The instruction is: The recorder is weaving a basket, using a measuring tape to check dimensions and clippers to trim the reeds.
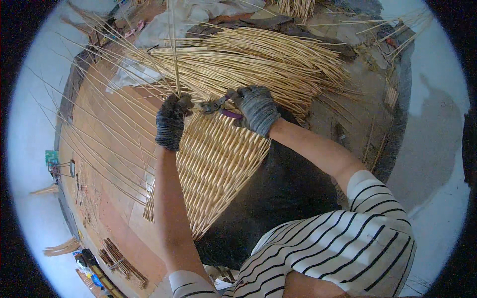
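Over the far end of a woven wicker panel, the gloved left hand has its grip clenched around at least one thin upright rod. Near it, the gloved right hand has its grip wrapped around purple-handled cutters pointing toward the left hand. The panel lies left of dark cloth; beyond it spreads a sheaf of loose pale rods.

Fisheye view, evenly and moderately lit; a soft shadow on the right-hand wall; edges curved, corners black, dark areas grainy.
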### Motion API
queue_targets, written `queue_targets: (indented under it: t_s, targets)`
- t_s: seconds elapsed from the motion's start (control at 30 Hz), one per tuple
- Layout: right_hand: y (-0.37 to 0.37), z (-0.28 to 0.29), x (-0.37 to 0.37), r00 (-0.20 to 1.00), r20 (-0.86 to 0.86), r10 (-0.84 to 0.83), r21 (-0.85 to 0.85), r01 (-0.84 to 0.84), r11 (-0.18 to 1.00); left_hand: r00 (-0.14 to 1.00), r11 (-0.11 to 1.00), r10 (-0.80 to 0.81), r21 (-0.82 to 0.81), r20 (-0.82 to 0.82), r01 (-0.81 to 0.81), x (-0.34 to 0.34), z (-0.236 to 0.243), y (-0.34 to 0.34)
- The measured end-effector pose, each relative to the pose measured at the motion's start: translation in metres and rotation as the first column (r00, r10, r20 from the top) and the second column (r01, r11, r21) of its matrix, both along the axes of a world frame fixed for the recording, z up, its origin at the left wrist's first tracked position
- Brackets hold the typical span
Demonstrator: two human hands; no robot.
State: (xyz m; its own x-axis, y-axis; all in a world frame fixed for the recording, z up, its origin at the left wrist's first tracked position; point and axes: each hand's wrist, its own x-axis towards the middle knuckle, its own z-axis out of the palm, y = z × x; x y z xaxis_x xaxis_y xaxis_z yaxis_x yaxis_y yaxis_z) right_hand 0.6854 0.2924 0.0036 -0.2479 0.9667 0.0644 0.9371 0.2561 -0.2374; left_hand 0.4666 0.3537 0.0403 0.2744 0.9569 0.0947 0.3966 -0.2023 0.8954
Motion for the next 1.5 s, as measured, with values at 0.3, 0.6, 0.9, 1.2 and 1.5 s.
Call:
queue_targets:
  t_s: [0.3,0.6,0.9,1.2,1.5]
  targets:
    - [-0.001,-0.01,-0.005,0.995,0.097,0.032,0.123,-0.044,0.991,0.986,0.994,-0.091,0.069,0.141,0.082,-0.006,0.001,-0.016]
    - [-0.007,-0.056,-0.016,0.941,-0.226,0.251,0.281,-0.183,0.942,0.961,0.999,0.033,0.011,0.275,-0.037,-0.039,0.014,-0.022]
    - [-0.015,-0.016,-0.044,0.955,-0.21,0.21,0.063,-0.201,0.977,0.946,0.999,-0.028,-0.013,0.322,0.034,-0.032,0.02,-0.033]
    - [-0.022,-0.04,-0.058,0.931,-0.275,0.24,0.114,-0.216,0.97,0.971,0.982,0.177,-0.096,0.158,-0.163,-0.044,0.035,-0.039]
    - [-0.033,-0.028,-0.093,0.934,-0.206,0.29,0.296,-0.223,0.929,0.874,0.946,0.311,-0.214,0.374,-0.245,-0.075,0.045,-0.063]
